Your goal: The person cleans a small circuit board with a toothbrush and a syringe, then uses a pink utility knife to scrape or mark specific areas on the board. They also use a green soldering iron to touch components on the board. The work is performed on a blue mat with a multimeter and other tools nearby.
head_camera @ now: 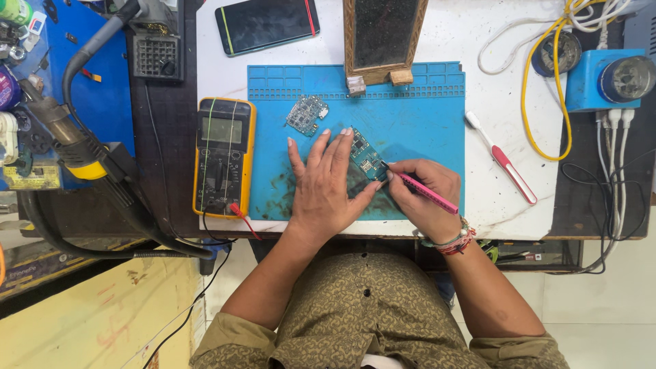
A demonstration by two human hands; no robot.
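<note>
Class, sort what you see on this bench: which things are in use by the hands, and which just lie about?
In use:
left hand
right hand
pink tool
circuit board
blue mat

Lying about:
second circuit board
yellow multimeter
phone
toothbrush

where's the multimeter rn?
In the head view, the yellow multimeter lies on the white table, against the left edge of the blue work mat, left of the left hand.

matt blue rubbery mat [417,119], smudged; glossy pink plastic tool [427,193]; wooden frame [350,41]
</note>
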